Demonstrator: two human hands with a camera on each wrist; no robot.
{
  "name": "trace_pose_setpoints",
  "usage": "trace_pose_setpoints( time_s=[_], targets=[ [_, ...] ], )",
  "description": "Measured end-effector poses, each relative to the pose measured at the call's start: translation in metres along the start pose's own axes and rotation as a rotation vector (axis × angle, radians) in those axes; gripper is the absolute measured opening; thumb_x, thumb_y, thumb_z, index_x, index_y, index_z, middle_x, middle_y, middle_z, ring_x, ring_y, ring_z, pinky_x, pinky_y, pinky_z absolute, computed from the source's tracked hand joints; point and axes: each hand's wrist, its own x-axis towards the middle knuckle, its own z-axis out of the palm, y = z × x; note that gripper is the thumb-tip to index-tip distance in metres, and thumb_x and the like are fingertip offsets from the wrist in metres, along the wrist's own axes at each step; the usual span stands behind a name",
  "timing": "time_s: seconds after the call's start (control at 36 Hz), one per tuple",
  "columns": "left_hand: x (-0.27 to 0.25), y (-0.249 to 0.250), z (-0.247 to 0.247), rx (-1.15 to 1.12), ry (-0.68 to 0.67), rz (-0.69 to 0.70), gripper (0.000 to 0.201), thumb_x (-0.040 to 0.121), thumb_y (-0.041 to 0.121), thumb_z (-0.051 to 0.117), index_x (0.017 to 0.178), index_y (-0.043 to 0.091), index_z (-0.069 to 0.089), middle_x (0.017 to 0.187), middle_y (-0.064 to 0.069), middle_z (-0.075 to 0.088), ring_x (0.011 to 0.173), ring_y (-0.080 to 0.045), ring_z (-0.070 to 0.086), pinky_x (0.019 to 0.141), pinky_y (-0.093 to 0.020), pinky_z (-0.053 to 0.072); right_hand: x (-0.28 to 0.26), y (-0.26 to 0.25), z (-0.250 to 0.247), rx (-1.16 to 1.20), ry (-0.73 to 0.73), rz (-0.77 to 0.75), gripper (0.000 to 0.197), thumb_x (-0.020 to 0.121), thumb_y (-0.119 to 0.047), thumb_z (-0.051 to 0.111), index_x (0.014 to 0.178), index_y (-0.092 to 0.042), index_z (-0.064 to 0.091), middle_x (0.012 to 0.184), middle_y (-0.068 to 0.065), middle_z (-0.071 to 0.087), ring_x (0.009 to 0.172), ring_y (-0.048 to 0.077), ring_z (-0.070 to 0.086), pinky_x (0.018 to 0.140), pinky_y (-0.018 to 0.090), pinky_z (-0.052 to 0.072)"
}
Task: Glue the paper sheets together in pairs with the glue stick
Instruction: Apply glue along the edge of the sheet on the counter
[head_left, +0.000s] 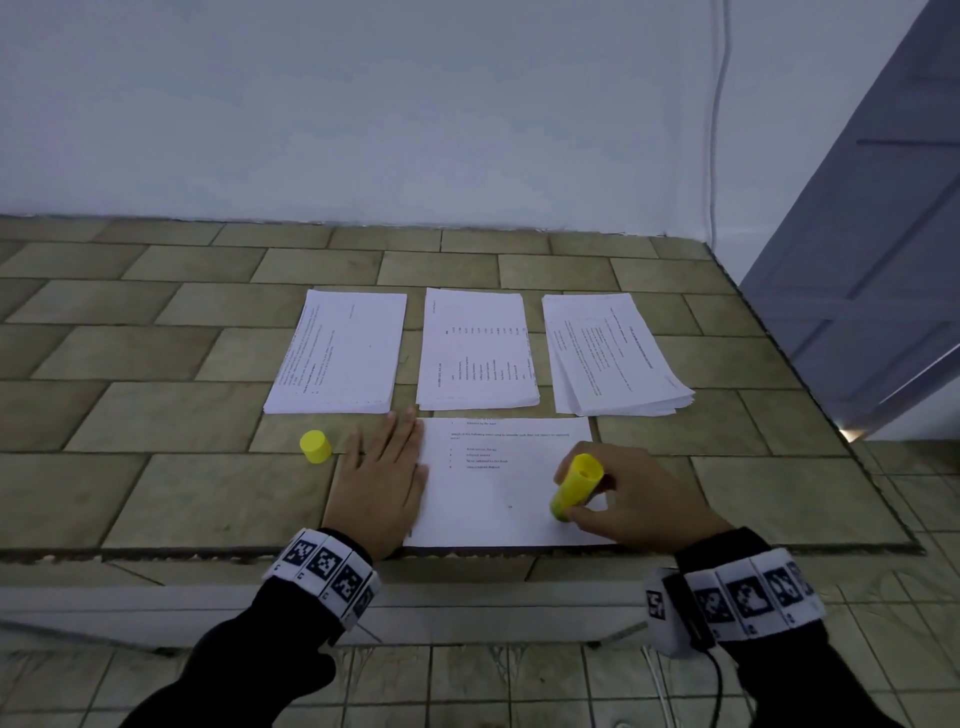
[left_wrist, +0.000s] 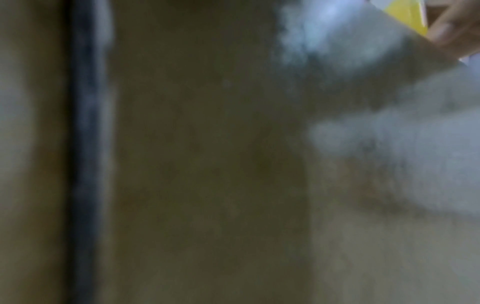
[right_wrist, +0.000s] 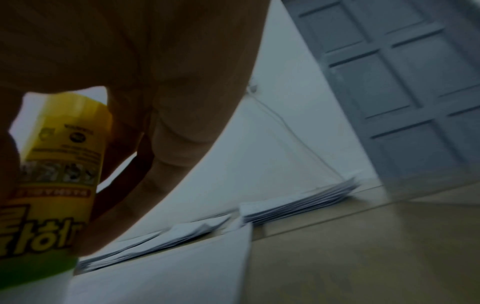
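Left hand: the left hand (head_left: 382, 483) lies flat with straight fingers, palm down, on the left edge of the single sheet (head_left: 501, 483) at the near edge of the table (head_left: 156, 332), partly on paper and partly on the tile-patterned surface.
Right hand: the right hand (head_left: 631, 499) has its fingers and thumb curled round the glue stick (head_left: 575, 486) (a firm wrap, seen from below in the right wrist view, with the yellow label of the glue stick (right_wrist: 55, 174) between the fingers (right_wrist: 166, 156)).
Glue stick: yellow, uncapped, tilted, its lower end down on the right part of the single sheet, its open upper end pointing towards the head camera.
Cap: the yellow cap (head_left: 315, 446) stands on the table just left of the left hand, apart from it.
Single sheet: printed, a few lines of text at its upper middle, lying between the two hands.
Stacks: three paper piles in a row behind the sheet, the left stack (head_left: 337, 353), the middle stack (head_left: 477, 348) and the right stack (head_left: 615, 353) (the right one fanned and untidy).
Left wrist view: almost wholly blurred; only a bit of yellow and a fingertip show at its top right corner.
Surroundings: a pale wall (head_left: 363, 104) behind the table, a grey panelled door (head_left: 883, 260) to the right.
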Motion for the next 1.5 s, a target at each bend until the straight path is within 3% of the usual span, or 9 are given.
trace_pose_setpoints(
  time_s=[0.06, 0.22, 0.39, 0.69, 0.78, 0.89, 1.14, 1.28, 1.5],
  targets=[
    [0.0, 0.001, 0.0, 0.008, 0.01, 0.001, 0.058, 0.096, 0.034, 0.026, 0.141, 0.005, 0.049, 0.149, -0.01, 0.045, 0.136, -0.028, 0.044, 0.103, -0.059, 0.037, -0.007, 0.006, -0.008, -0.028, 0.056, 0.035, 0.017, 0.067, -0.035, 0.066, 0.08, -0.024, 0.066, 0.082, -0.009, 0.068, 0.073, 0.007, 0.064, 0.066, 0.017, 0.052],
    [0.0, 0.0, 0.002, 0.009, 0.017, -0.004, 0.059, 0.096, 0.034, 0.026, 0.142, 0.005, 0.048, 0.151, -0.009, 0.043, 0.137, -0.028, 0.043, 0.104, -0.06, 0.036, -0.014, 0.021, -0.016, -0.073, 0.079, 0.103, 0.009, 0.069, -0.031, 0.069, 0.075, -0.03, 0.062, 0.079, -0.007, 0.067, 0.071, 0.015, 0.064, 0.067, 0.043, 0.055],
    [0.001, 0.001, 0.002, 0.004, 0.02, -0.009, 0.06, 0.096, 0.036, 0.024, 0.143, 0.007, 0.046, 0.152, -0.008, 0.041, 0.139, -0.027, 0.04, 0.107, -0.058, 0.032, 0.011, -0.004, 0.008, -0.018, 0.001, -0.025, 0.012, 0.076, -0.012, 0.077, 0.08, -0.013, 0.065, 0.089, -0.011, 0.065, 0.076, 0.01, 0.064, 0.07, 0.03, 0.054],
    [-0.001, -0.001, 0.0, -0.018, -0.013, 0.006, 0.067, 0.104, 0.042, 0.007, 0.141, 0.005, 0.049, 0.149, -0.009, 0.045, 0.137, -0.028, 0.043, 0.103, -0.058, 0.038, 0.061, -0.043, 0.071, -0.044, -0.225, -0.129, 0.023, 0.082, -0.017, 0.074, 0.099, -0.006, 0.063, 0.099, 0.007, 0.064, 0.085, 0.016, 0.059, 0.077, 0.035, 0.052],
    [-0.001, -0.003, 0.003, -0.016, -0.015, 0.006, 0.06, 0.101, 0.041, 0.022, 0.142, 0.007, 0.048, 0.151, -0.008, 0.042, 0.14, -0.024, 0.032, 0.106, -0.057, 0.035, 0.07, -0.043, 0.073, -0.052, -0.247, -0.134, 0.019, 0.083, -0.015, 0.074, 0.095, -0.008, 0.06, 0.096, 0.007, 0.063, 0.085, 0.018, 0.059, 0.076, 0.039, 0.054],
    [0.001, 0.001, 0.0, -0.01, -0.038, -0.02, 0.059, 0.097, 0.037, 0.025, 0.143, 0.01, 0.047, 0.153, -0.006, 0.04, 0.14, -0.025, 0.038, 0.105, -0.058, 0.036, 0.089, -0.044, 0.064, -0.067, -0.244, -0.08, 0.023, 0.082, -0.014, 0.074, 0.083, -0.027, 0.054, 0.093, 0.0, 0.062, 0.083, 0.015, 0.06, 0.077, 0.037, 0.054],
    [-0.001, 0.001, -0.002, -0.024, -0.057, -0.035, 0.061, 0.098, 0.039, 0.019, 0.148, 0.01, 0.038, 0.156, -0.005, 0.033, 0.144, -0.023, 0.031, 0.111, -0.055, 0.026, 0.135, -0.033, 0.051, -0.11, -0.134, 0.086, 0.016, 0.078, -0.009, 0.072, 0.082, -0.009, 0.057, 0.087, 0.011, 0.067, 0.082, 0.026, 0.063, 0.079, 0.045, 0.052],
    [0.0, 0.001, -0.003, -0.009, -0.056, -0.024, 0.058, 0.097, 0.036, 0.026, 0.142, 0.008, 0.048, 0.151, -0.007, 0.043, 0.137, -0.024, 0.042, 0.103, -0.057, 0.039, 0.131, -0.026, 0.047, -0.03, -0.079, 0.121, 0.015, 0.076, -0.005, 0.073, 0.082, -0.003, 0.061, 0.086, 0.012, 0.068, 0.082, 0.025, 0.064, 0.08, 0.044, 0.052],
    [0.0, 0.006, -0.008, -0.02, -0.105, -0.054, 0.112, 0.073, 0.087, -0.01, 0.156, 0.015, 0.012, 0.163, 0.003, 0.002, 0.149, -0.012, -0.004, 0.12, -0.05, 0.001, 0.067, -0.015, 0.027, 0.064, -0.123, 0.106, 0.014, 0.074, -0.016, 0.08, 0.08, -0.014, 0.067, 0.092, 0.002, 0.069, 0.085, 0.017, 0.066, 0.079, 0.043, 0.055]
  ],
)
